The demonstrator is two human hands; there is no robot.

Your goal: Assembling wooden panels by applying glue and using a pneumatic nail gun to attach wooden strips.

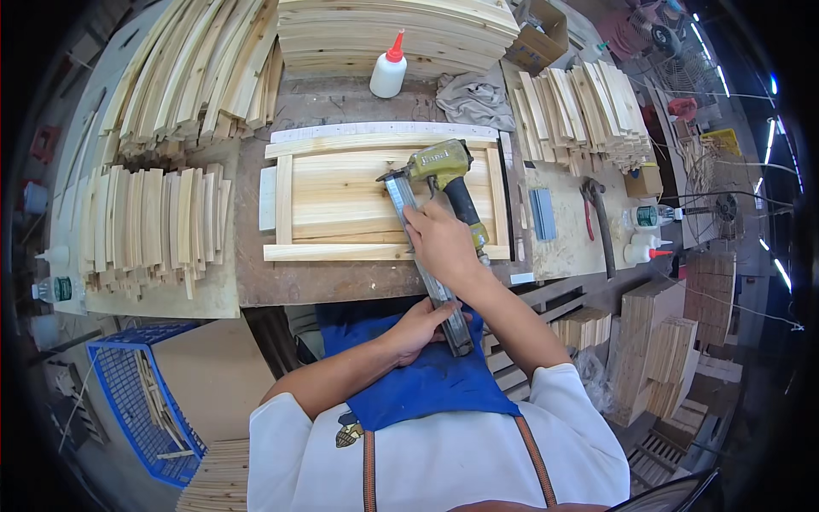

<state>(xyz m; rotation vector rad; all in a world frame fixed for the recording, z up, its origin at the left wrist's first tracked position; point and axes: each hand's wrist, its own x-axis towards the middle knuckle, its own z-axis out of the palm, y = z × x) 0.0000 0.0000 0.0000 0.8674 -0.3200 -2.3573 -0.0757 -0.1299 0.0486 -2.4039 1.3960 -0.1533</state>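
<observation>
A green pneumatic nail gun [440, 164] lies across a pale wooden frame [341, 200] on the workbench. Its long grey magazine [426, 256] reaches back over the bench edge toward me. My right hand [439, 241] rests on the magazine near the frame's front rail, fingers curled over it. At the magazine's rear end, above my blue apron, my left hand [415, 329] grips the metal. The frame has rails on all sides around a flat board panel.
Stacks of wooden slats [149, 222] fill the left, back [392, 26] and right [580, 111] of the bench. A white glue bottle with red tip [388, 68], a grey rag [473, 98], a hammer [600, 218] and a blue crate [136, 401] lie about.
</observation>
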